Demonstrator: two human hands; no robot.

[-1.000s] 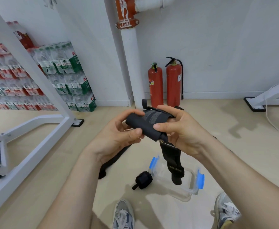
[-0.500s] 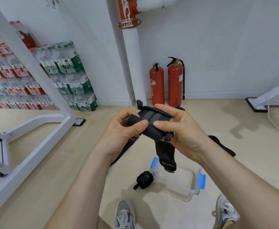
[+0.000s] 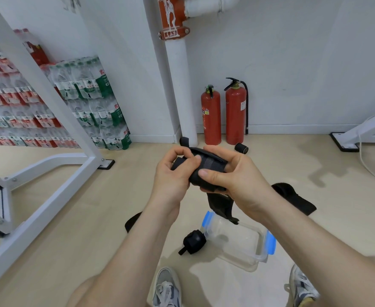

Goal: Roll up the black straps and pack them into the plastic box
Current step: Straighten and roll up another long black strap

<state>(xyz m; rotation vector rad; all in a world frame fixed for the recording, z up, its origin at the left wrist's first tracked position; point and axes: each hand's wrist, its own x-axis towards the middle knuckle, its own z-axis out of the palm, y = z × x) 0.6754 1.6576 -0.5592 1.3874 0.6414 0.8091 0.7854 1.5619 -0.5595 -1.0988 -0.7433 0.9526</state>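
Progress: left hand (image 3: 171,173) and right hand (image 3: 233,178) pinch half-wound black fabric strap (image 3: 208,163); 1 finished black roll (image 3: 194,241) beside empty clear plastic box (image 3: 244,244).

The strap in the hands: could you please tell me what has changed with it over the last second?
The left hand and right hand kept winding the strap, so its hanging tail drew up shorter above the box. Neither let go. The rolled strap on the floor beside the box stayed put; the box is still empty.

Storeroom: stacked bottled-water packs (image 3: 89,103), fire extinguishers (image 3: 224,111).
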